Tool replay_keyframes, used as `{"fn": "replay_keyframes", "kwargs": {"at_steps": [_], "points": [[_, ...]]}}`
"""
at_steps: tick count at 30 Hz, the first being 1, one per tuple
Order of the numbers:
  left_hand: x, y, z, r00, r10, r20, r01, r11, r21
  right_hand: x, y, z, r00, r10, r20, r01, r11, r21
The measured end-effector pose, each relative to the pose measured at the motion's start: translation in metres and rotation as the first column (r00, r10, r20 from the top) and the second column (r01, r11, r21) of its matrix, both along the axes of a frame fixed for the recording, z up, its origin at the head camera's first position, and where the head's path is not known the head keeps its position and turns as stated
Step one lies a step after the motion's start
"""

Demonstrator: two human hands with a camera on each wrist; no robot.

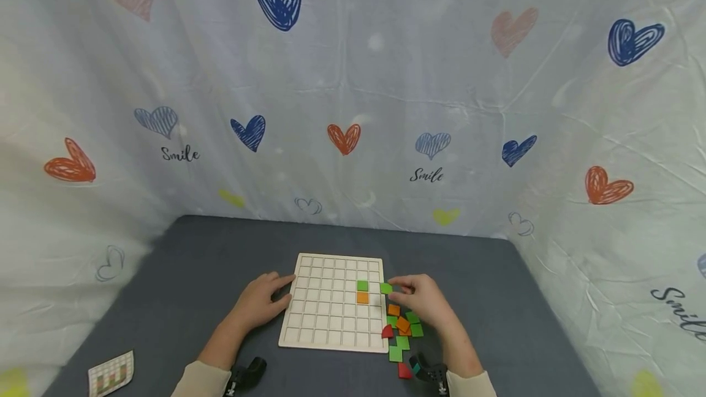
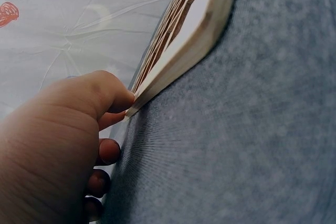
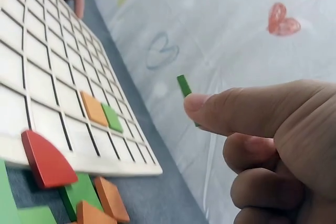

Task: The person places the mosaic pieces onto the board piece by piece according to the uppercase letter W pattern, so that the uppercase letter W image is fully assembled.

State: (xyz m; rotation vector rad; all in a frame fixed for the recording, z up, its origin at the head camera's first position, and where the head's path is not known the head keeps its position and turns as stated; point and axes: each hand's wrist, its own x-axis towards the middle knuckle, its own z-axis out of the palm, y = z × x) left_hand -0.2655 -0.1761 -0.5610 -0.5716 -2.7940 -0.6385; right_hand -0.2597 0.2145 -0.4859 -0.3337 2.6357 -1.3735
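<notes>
We find on the dark counter (image 1: 485,317): a printed card (image 1: 114,374); a left hand (image 1: 258,305), thumb and forefinger parted, touching the left edge of a gridded board (image 1: 322,309); on that board, a green square (image 1: 362,285) just beyond an orange square (image 1: 362,298); loose red, orange and green tiles (image 1: 395,354) by its right edge; a right hand (image 1: 423,299), fingers pinching one raised green tile (image 1: 385,288).

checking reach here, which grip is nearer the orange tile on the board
Right. The right grip is by the board's right edge, a little right of its orange tile; the left grip is at the left edge, farther away.
</notes>
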Motion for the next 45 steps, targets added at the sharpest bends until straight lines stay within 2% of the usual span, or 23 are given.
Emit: {"fn": "replay_keyframes", "kwargs": {"at_steps": [6, 9, 14, 19, 24, 28, 32, 38, 41, 45], "points": [[0.001, -0.001, 0.000, 1.000, 0.006, 0.001, -0.006, 1.000, -0.002, 0.011, -0.015, 0.004, 0.990, 0.142, 0.025, -0.142, 0.990, 0.015], [0.001, -0.001, -0.001, 1.000, 0.000, 0.002, 0.000, 1.000, -0.002, 0.017, -0.023, 0.003, 0.983, 0.183, 0.016, -0.184, 0.982, 0.047], [0.003, 0.001, -0.002, 1.000, 0.002, -0.013, -0.002, 1.000, 0.008, 0.022, -0.033, -0.002, 0.981, 0.194, 0.014, -0.194, 0.973, 0.128], [0.004, 0.002, -0.002, 1.000, 0.005, -0.027, -0.005, 1.000, 0.009, 0.022, -0.038, -0.014, 0.981, 0.192, 0.037, -0.196, 0.964, 0.177], [0.002, 0.001, 0.000, 1.000, -0.007, -0.009, 0.007, 1.000, 0.007, 0.022, -0.045, -0.023, 0.988, 0.156, 0.002, -0.152, 0.961, 0.231], [-0.002, 0.000, 0.001, 1.000, -0.012, -0.009, 0.012, 1.000, -0.001, 0.022, -0.051, -0.026, 0.988, 0.124, -0.090, -0.090, 0.945, 0.314], [-0.004, 0.000, 0.002, 1.000, -0.011, -0.009, 0.011, 1.000, -0.012, 0.024, -0.057, -0.027, 0.973, 0.136, -0.184, -0.051, 0.912, 0.406], [-0.002, 0.000, 0.005, 1.000, -0.010, -0.008, 0.010, 1.000, 0.007, 0.028, -0.064, -0.026, 0.947, 0.159, -0.278, 0.000, 0.867, 0.499], [-0.001, 0.000, 0.005, 1.000, -0.012, -0.006, 0.012, 1.000, 0.013, 0.028, -0.066, -0.027, 0.935, 0.155, -0.319, 0.032, 0.858, 0.512], [-0.001, 0.000, 0.002, 1.000, -0.014, -0.007, 0.014, 1.000, 0.009, 0.027, -0.066, -0.029, 0.936, 0.125, -0.328, 0.057, 0.868, 0.493]]}}
